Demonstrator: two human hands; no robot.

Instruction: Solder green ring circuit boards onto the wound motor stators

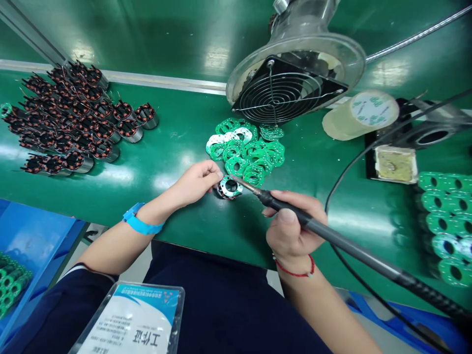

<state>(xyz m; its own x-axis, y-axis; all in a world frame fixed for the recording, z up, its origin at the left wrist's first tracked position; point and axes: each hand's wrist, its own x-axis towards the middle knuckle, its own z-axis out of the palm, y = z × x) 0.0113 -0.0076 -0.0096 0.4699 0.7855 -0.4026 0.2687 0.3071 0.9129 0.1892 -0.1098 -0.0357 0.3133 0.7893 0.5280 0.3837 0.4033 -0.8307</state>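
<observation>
My left hand (197, 182) is curled, its fingertips pinched on the edge of a small motor stator topped by a round circuit board (230, 187), which rests on the green table (169, 147). My right hand (291, 223) is wrapped round the black handle of a soldering iron (332, 237). The iron's metal tip touches the board's upper right rim. A loose pile of green ring-shaped circuit boards (248, 150) lies just behind the stator.
Several copper-wound stators (70, 120) lie at the far left. A fume extractor fan (291, 83) stands at the back. A roll of tape (359, 115), an iron stand with sponge (396, 164) and rows of boarded stators (448, 221) sit on the right. Blue bins lie below the table edge.
</observation>
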